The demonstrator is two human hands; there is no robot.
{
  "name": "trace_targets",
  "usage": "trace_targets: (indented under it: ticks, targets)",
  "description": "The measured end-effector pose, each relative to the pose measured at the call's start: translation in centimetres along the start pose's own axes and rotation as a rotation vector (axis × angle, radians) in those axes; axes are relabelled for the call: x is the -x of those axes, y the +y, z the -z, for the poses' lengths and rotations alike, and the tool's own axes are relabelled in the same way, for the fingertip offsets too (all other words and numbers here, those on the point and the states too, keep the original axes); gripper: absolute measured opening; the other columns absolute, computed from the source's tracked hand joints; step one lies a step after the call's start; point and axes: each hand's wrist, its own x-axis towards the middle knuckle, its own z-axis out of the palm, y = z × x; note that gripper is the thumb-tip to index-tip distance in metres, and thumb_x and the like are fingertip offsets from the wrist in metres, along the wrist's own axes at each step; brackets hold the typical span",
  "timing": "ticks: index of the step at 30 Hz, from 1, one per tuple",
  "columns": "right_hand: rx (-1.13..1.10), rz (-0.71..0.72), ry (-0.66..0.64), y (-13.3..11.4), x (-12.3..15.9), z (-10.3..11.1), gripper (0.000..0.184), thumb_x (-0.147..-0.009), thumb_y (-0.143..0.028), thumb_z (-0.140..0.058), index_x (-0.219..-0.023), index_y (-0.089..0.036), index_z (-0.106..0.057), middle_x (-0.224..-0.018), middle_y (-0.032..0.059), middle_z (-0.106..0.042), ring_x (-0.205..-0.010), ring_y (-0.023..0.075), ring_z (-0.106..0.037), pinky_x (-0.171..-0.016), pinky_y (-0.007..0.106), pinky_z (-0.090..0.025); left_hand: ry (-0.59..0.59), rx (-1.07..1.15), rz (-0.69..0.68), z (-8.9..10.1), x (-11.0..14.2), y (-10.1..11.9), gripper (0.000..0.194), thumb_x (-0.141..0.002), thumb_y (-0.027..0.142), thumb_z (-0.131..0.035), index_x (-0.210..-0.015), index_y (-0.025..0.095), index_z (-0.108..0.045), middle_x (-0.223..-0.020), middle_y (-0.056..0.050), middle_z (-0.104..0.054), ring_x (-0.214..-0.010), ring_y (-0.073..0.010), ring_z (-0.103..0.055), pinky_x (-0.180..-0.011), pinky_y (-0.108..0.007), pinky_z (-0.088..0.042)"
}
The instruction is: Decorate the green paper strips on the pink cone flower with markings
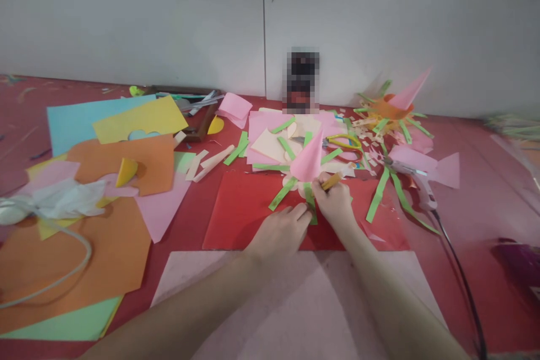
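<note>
A pink paper cone (pixel 307 158) stands among several green paper strips that spread outward over a pale scalloped paper piece (pixel 300 187). This paper craft rests on a red sheet (pixel 236 211). My left hand (pixel 282 230) is closed at its near side, the fingertips pinching the end of a green paper strip (pixel 310 196). Just right of the cone, my right hand (pixel 334 202) is closed around a short yellow-brown pencil (pixel 331 181), its lower end hidden by my fingers near the same strip.
A glue gun (pixel 422 183) with a black cord lies at the right. Behind it stands another paper craft with a pink cone (pixel 408 93). Yellow-handled scissors (pixel 343 142) lie beyond my hands. Coloured sheets (pixel 122 166) and a white cable (pixel 86 253) cover the left.
</note>
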Motion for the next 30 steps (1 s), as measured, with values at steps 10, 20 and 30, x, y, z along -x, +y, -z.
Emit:
trace_targets:
  ticks: [10,20,30]
  targets:
    - [-0.172,-0.113,-0.055,0.4,-0.1,0.0,0.031,-0.076,-0.033,-0.043,-0.053,-0.021,-0.027,-0.045,-0.0063,-0.032,-0.045,0.0087,-0.033,-0.047,0.02,-0.027,-0.027,-0.056,0.014,0.0,0.1,0.3,0.025,-0.087,0.012,-0.033,-0.105,0.017,-0.05,-0.094,-0.005,-0.056,-0.078,-0.0142,-0.056,-0.063,-0.025,-0.048]
    - [-0.268,-0.235,-0.001,0.2,0.5,0.6,0.03,-0.074,-0.033,-0.047,-0.051,-0.022,-0.03,-0.04,-0.0066,-0.036,-0.041,0.0097,-0.036,-0.044,0.021,-0.029,0.025,-0.472,0.034,-0.5,1.0,3.4,0.041,-0.076,0.006,-0.043,-0.116,0.008,-0.051,-0.113,-0.012,-0.056,-0.078,-0.0175,-0.055,-0.063,-0.03,-0.048]
    - [-0.348,-0.207,-0.048,0.5,1.9,1.1,0.036,-0.081,-0.045,-0.046,-0.057,-0.022,-0.033,-0.038,-0.0077,-0.038,-0.039,0.0095,-0.039,-0.045,0.021,-0.031,0.005,-0.711,0.003,-1.4,1.6,5.3,0.039,-0.081,0.008,-0.031,-0.113,0.007,-0.052,-0.121,-0.017,-0.053,-0.076,-0.0197,-0.052,-0.061,-0.032,-0.043]
